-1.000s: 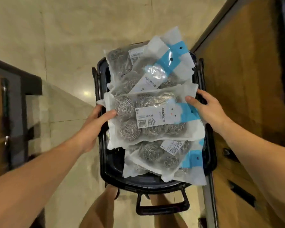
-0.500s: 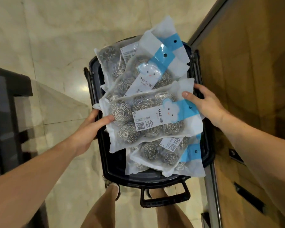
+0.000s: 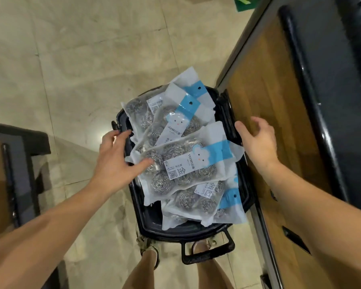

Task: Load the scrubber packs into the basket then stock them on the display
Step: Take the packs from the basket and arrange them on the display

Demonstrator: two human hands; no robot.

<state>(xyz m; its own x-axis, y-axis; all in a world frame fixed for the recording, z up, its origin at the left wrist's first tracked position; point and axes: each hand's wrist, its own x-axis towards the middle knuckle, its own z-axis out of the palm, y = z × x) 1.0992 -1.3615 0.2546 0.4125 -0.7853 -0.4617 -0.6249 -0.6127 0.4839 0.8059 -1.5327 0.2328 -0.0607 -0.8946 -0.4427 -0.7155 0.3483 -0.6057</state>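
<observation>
scrubber packs (image 3: 175,119) lie heaped over the rim of the black basket (image 3: 188,232). left hand (image 3: 115,157) is spread, thumb touching the top pack (image 3: 188,163); right hand (image 3: 256,140) is spread beside it, holding nothing. lifting or tilting the basket could slide the slick, overhanging packs out.

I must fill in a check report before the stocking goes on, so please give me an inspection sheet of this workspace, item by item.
Surface: pale tiled floor under the basket.
Job's things: scrubber packs piled in the black basket, several sticking out over its rim; the top pack lies crosswise.
Clutter: nothing seen.
Hands: left hand open, thumb on the top pack; right hand open by the basket's right rim, holding nothing.
Cables: nothing seen.
Surroundings: wooden unit with a dark rail on the right; dark stand on the left; green sign at the top edge.
</observation>
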